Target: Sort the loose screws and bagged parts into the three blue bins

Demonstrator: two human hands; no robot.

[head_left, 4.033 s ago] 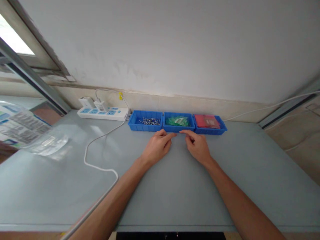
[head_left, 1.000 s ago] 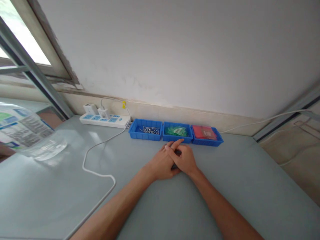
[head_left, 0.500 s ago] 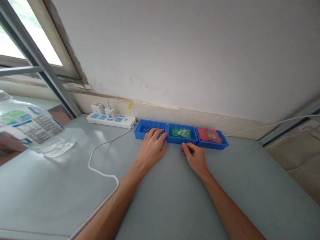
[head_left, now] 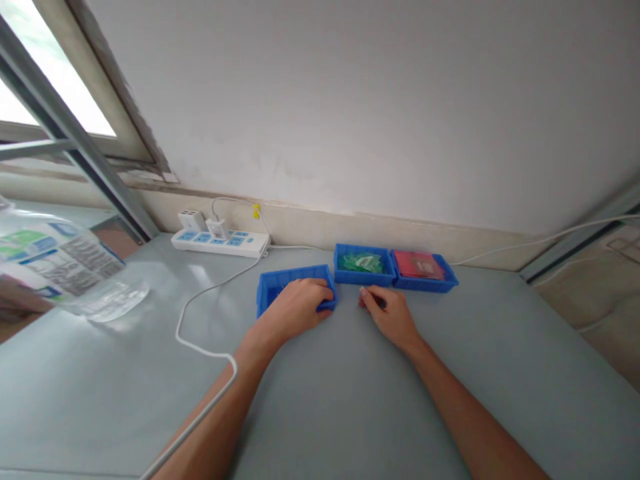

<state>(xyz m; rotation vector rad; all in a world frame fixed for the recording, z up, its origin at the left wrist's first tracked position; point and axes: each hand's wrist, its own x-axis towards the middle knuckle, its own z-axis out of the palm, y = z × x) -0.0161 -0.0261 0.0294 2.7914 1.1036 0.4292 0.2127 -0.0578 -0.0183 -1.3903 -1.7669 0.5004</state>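
Note:
My left hand (head_left: 295, 308) grips the near right edge of a blue tray (head_left: 273, 283) that holds small metal screws, mostly hidden under the hand. This tray sits apart from the other two, closer to me and slightly turned. My right hand (head_left: 387, 315) rests on the grey table (head_left: 350, 400) just in front of the blue tray with green parts (head_left: 364, 261), fingers curled, holding nothing that I can see. A blue tray with a red packet (head_left: 423, 267) adjoins the green one on its right.
A white power strip (head_left: 217, 242) with plugged chargers lies by the wall at back left. Its white cable (head_left: 200, 347) loops across the table toward me. A large clear plastic bottle (head_left: 65, 273) stands at the left edge. A window frame rises at upper left.
My left hand has taken the screw tray and pulled it toward me, out of the row of three. My right hand stayed in front of the green tray. Earlier the hands were clasped together.

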